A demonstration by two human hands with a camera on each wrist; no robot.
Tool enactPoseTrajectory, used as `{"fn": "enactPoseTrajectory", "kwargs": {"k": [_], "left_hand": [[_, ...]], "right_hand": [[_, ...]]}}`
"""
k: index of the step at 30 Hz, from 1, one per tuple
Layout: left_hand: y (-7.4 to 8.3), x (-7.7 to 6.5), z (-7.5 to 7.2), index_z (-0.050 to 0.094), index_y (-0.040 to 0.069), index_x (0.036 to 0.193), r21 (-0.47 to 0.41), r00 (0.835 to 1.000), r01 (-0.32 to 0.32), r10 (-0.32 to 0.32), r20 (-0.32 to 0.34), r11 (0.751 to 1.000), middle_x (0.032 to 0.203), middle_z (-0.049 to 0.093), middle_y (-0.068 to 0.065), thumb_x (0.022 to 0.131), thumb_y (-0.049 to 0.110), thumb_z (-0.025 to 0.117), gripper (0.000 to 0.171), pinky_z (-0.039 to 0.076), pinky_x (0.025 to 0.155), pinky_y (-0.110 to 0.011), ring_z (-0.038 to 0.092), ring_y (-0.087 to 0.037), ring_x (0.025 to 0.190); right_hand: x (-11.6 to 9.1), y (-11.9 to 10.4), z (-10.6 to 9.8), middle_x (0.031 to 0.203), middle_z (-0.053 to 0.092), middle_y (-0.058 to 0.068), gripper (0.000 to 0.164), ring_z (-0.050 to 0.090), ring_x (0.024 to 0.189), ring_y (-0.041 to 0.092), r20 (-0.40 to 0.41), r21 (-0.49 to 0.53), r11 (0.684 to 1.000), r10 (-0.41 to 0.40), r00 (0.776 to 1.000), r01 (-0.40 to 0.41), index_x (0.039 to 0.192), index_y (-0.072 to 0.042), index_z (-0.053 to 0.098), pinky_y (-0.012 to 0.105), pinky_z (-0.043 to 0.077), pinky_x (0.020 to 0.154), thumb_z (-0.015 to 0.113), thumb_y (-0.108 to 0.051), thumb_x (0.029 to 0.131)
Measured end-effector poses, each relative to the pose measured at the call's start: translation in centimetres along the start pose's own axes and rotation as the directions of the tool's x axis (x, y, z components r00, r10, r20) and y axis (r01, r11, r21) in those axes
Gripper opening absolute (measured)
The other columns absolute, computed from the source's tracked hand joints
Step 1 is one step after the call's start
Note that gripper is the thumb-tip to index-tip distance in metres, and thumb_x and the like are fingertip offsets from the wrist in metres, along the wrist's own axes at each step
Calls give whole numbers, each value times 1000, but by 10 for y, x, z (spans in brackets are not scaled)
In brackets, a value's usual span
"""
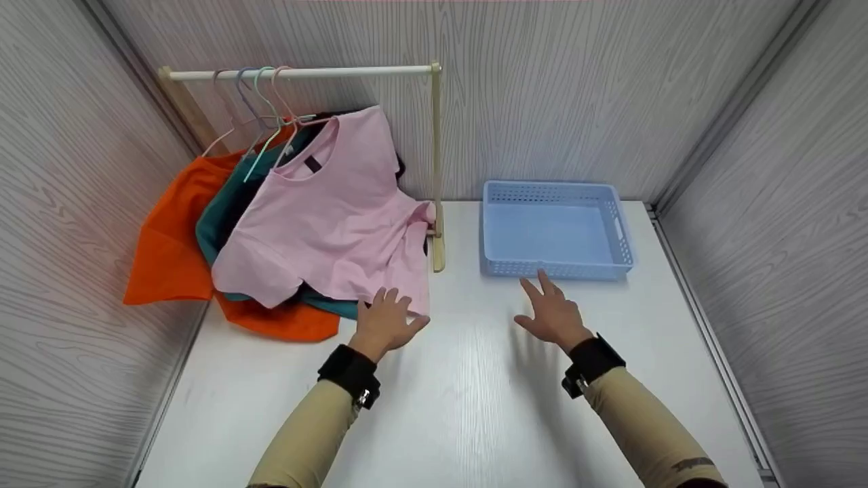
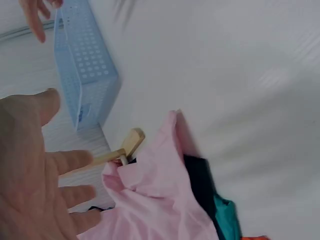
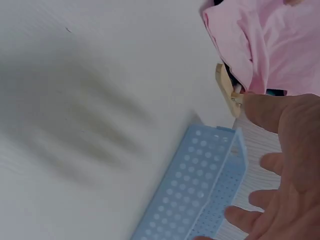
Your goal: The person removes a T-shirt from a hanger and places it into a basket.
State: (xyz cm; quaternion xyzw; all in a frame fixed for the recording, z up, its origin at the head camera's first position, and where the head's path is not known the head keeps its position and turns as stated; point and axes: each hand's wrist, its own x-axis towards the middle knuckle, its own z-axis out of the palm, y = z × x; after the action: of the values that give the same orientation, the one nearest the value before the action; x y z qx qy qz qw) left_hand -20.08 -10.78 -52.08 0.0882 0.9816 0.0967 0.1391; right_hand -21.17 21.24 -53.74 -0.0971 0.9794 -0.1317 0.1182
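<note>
My left hand (image 1: 385, 324), fingers spread and holding nothing, hovers by the lower hem of a pink T-shirt (image 1: 332, 210). That shirt hangs at the front of a rack (image 1: 325, 72), partly hiding a teal garment (image 1: 217, 213), a black one and an orange garment (image 1: 173, 237) behind it. My right hand (image 1: 553, 315) is spread too, with nothing in it, just in front of a light blue plastic basket (image 1: 556, 234). In the right wrist view its fingers overlap the perforated basket (image 3: 185, 185). The left wrist view shows the pink T-shirt (image 2: 155, 195) beyond my left fingers.
Several hangers, among them a pink hanger (image 1: 281, 85) and a green hanger (image 1: 261, 88), hook over the rail's left half. The rack's wooden foot (image 1: 439, 251) stands between shirt and basket. A white table (image 1: 468, 407) lies below, with grey wood-grain panels (image 1: 542, 88) around it.
</note>
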Motion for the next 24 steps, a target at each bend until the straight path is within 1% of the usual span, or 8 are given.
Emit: {"fn": "enactPoseTrajectory", "kwargs": {"k": [1,3,5,9,13,16,20,24], "left_hand": [[-3,0,-9,53,12,138,-23,1000,-13,13,27,1000,144,50,-15,95,59,48,64,32,110,-61,45,-35,134],[-10,2,-28,59,9,132,-60,996,-35,40,85,998,134,59,-15,95,53,53,58,42,105,-54,55,-34,122],[-20,4,-48,61,7,129,-89,990,-57,68,125,994,128,63,-15,94,48,56,54,47,100,-50,60,-34,115],[-45,9,-89,57,4,132,-133,981,-57,79,174,990,135,59,-18,94,36,59,50,42,105,-50,55,-36,121],[-69,13,-130,50,1,137,-197,976,-10,53,213,980,139,53,-23,96,27,56,49,41,107,-53,53,-38,123],[-86,13,-159,46,-1,140,-230,974,34,20,227,973,140,49,-25,98,22,54,49,41,106,-55,51,-40,121],[-110,13,-192,41,-4,142,-211,982,60,-20,189,976,140,45,-30,97,20,53,52,38,106,-59,47,-44,122],[-133,12,-212,31,-6,147,-218,986,145,-123,111,965,147,33,-34,98,19,47,57,29,110,-64,35,-50,129]], "right_hand": [[1,-1,-8,162,6,23,74,33,138,50,22,0,1000,-4,1000,4,155,-12,25,61,46,90,59,-40,95],[5,-3,-23,160,16,25,70,39,134,50,66,-4,1000,-14,998,15,152,-9,31,57,49,87,60,-37,95],[9,-4,-38,157,27,24,67,41,134,48,119,16,1000,-24,993,23,150,-7,36,56,47,96,61,-34,94],[16,-4,-62,143,49,26,65,48,130,43,212,88,995,-72,975,54,146,-3,41,55,40,106,65,-28,92],[21,-5,-74,139,52,28,67,55,124,42,277,145,989,-83,957,44,147,-3,39,53,41,106,67,-24,90],[24,-9,-77,139,52,28,69,56,123,41,297,152,988,-77,952,32,148,-4,38,53,41,106,68,-22,89],[27,-13,-76,139,52,26,70,55,124,41,316,147,989,-62,947,16,148,-6,38,53,41,106,70,-22,88],[30,-17,-71,139,53,24,70,53,126,40,324,145,989,-58,944,11,148,-7,39,53,42,106,71,-23,88]]}}
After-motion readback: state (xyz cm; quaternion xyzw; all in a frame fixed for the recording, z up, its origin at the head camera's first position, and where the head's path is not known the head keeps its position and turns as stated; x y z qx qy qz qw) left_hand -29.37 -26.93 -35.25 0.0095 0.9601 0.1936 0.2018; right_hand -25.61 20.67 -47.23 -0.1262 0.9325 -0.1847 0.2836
